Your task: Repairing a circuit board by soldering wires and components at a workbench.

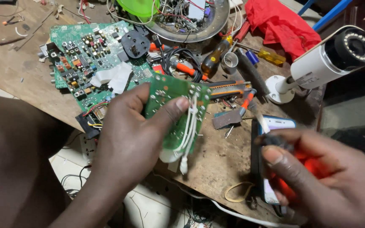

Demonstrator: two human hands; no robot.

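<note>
A small green circuit board [175, 112] was held upright above the near edge of the wooden workbench [216, 160] by the left hand [127, 139], its fingers clenched around the board's lower part and the thumb pressed flat against its solder side. White wires [189, 126] were seen running down the face of the board and hanging loose below it. To the right, a red-handled tool [294, 162] was gripped in the right hand [322, 177], the fingers closed tightly around the handle and the dark collar pinched under the thumb; its pale tip [262, 122] was pointed up and to the left, near the board but apart from it. Beneath that hand a phone [275, 126] was laid on the bench, and a rubber band [237, 191] was left near the bench edge.

Further back, a larger green circuit board [85, 55] crowded with components was laid flat, with a black plug [135, 43] resting on it. Screwdrivers [216, 57] and an orange utility knife [229, 88] were scattered just behind the held board. At the right, a white security camera [330, 59] was stood on its round base. Farthest away, a metal bowl [191, 21] filled with wires and parts and a red cloth [281, 23] were seen.
</note>
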